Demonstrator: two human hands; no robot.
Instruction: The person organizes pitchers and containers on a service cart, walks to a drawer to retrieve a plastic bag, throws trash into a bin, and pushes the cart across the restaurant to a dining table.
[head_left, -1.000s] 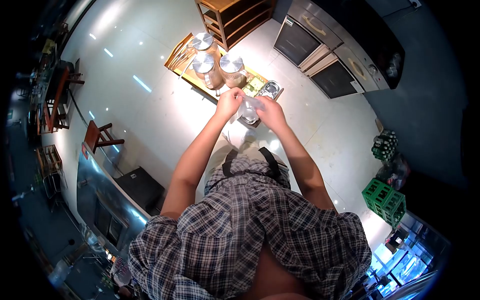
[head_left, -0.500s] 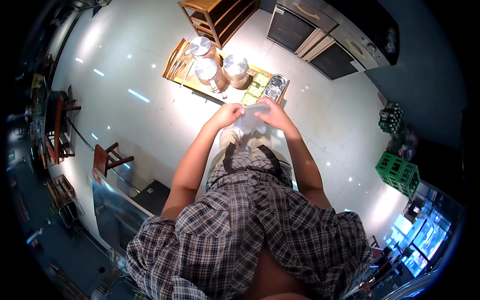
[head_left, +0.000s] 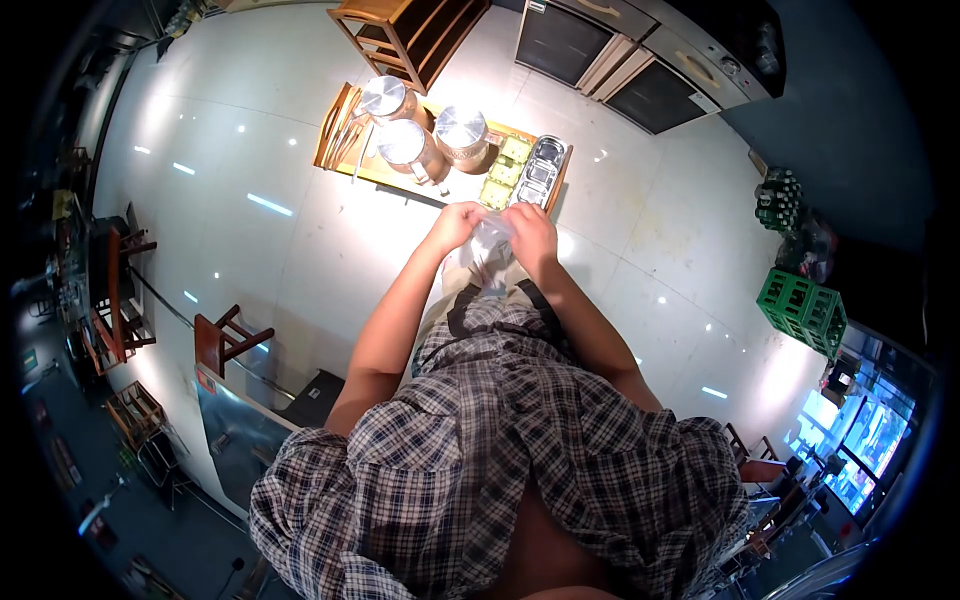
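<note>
A translucent plastic bag (head_left: 490,238) hangs between my hands, in front of my trouser legs. My left hand (head_left: 458,226) has its fingers pinched on the bag's upper left edge. My right hand (head_left: 532,234) grips the upper right edge, its fingers closed beside the left ones. Just beyond them stands a wooden tray table (head_left: 400,188). On its near right side are yellow-green containers (head_left: 505,172) and a row of dark, shiny plastic-looking boxes (head_left: 541,172). Several lidded canisters (head_left: 404,145) with silvery tops occupy its middle, and thin utensils (head_left: 347,140) lie at its left end.
Behind the tray table is a wooden shelf stand (head_left: 405,40). A steel cabinet (head_left: 640,60) with dark door panels stands at the far right. Green crates (head_left: 803,308) and bottles (head_left: 778,200) sit on the right. At left are a wooden stool (head_left: 225,338) and a metal counter (head_left: 235,430).
My hands have drawn closer together, with the right moving left. The plastic bag now hangs lower and longer between them. The whole view has shifted slightly.
</note>
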